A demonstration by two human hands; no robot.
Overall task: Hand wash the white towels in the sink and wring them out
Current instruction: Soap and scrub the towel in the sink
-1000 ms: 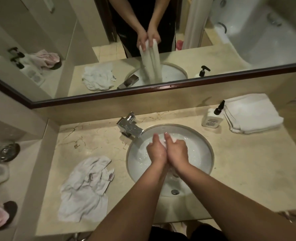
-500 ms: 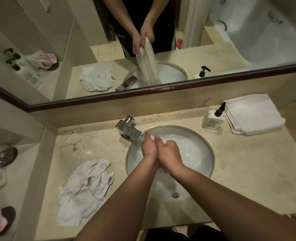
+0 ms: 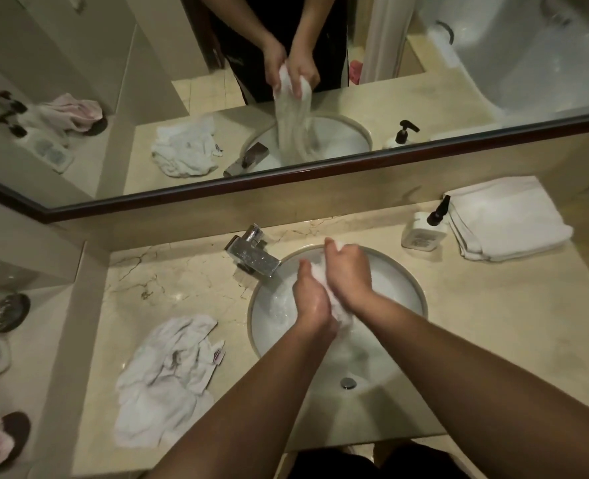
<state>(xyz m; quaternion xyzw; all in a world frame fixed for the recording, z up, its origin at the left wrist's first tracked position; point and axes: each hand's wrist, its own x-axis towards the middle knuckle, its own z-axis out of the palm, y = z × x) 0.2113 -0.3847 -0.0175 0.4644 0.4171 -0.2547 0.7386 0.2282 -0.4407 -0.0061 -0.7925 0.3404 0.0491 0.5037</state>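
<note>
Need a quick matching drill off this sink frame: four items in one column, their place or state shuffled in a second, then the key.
Column 1
1. wet towel
2. crumpled towel
3. folded towels
4. soap bottle

Column 2
A. stacked on the counter, far right
B. gripped by the left hand and right hand over the sink
C. upright between the sink and the folded stack
D. loose heap on the counter, left of the sink

Pairs: 1-B, 2-D, 3-A, 4-C
</note>
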